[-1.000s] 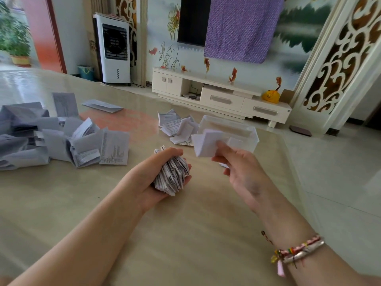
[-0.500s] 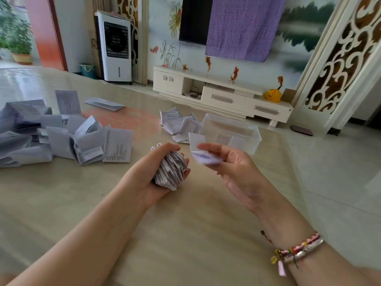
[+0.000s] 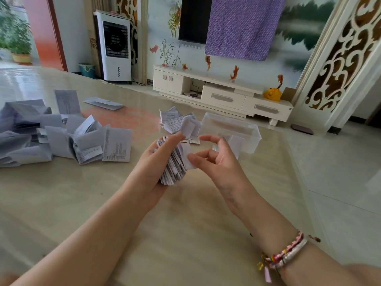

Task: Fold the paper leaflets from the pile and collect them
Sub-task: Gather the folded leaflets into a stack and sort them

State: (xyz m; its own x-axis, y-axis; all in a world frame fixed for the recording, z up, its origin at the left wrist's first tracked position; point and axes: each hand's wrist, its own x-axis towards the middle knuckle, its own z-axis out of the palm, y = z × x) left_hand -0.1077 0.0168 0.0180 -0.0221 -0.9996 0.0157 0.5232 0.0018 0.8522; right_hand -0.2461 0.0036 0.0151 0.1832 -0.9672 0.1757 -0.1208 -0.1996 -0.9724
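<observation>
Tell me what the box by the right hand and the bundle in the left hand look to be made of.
Box: likely clear, glossy plastic; the floor shows through its walls.
Bundle: thin printed paper, matte, with sharp creases and stacked folded edges, gripped by the left hand.

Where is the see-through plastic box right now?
The clear plastic box sits on the table just beyond the right hand, with a small heap of folded leaflets right beside it on its left.
</observation>
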